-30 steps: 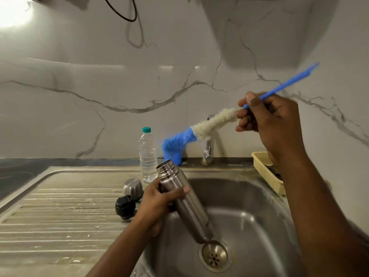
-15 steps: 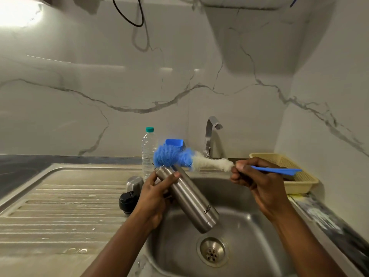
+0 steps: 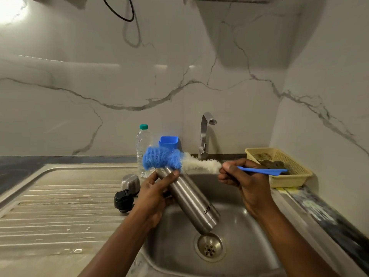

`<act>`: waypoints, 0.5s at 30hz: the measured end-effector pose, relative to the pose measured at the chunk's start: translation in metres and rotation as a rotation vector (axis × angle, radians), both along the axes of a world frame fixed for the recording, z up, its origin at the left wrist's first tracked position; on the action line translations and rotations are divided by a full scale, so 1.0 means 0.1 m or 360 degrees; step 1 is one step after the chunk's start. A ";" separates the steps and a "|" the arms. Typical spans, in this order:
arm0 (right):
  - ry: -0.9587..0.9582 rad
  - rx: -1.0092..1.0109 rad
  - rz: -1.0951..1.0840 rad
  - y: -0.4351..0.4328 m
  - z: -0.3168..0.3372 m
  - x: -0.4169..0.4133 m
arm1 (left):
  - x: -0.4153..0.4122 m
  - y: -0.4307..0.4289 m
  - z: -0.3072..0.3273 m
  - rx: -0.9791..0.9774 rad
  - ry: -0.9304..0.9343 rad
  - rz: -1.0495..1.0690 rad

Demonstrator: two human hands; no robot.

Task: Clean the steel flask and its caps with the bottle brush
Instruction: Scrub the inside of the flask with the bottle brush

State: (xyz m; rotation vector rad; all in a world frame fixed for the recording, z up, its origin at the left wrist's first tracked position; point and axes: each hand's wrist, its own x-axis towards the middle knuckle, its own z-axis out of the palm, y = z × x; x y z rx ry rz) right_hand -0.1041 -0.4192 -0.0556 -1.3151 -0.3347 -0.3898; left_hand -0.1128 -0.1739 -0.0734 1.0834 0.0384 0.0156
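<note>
Closest to the camera, the steel flask (image 3: 189,198) is hanging tilted over the sink (image 3: 249,226), base just above the drain (image 3: 209,246), mouth pointing up and left. The left hand (image 3: 155,196) is wrapping its fingers round the upper body, thumb up near the mouth. Honestly, if that steel is wet, it's looking like a one-hand grip that could slip and bang down on the drain.

The right hand (image 3: 245,180) is pinching the bottle brush (image 3: 161,159) where the white bristles meet the handle. The blue head is lying crosswise at the mouth, not in it as far as I can tell. Shoving it in at that angle is probably going to bend the brush or flick water around.

The black cap (image 3: 123,199) and steel cap (image 3: 130,181) are sitting on the table just beside the left wrist, so a sloppy move could knock them. The plastic water bottle (image 3: 143,148) is standing right behind the brush head, easy to tip.
</note>
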 end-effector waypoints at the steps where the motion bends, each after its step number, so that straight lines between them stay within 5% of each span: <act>1: 0.0004 0.0005 -0.0009 0.00 0.00 0.01 | 0.00 -0.01 0.01 -0.0005 0.0005 -0.0001; 15: 0.0080 0.0213 0.0092 -0.22 0.00 0.13 | 0.06 0.03 0.01 -0.0087 0.0060 -0.0009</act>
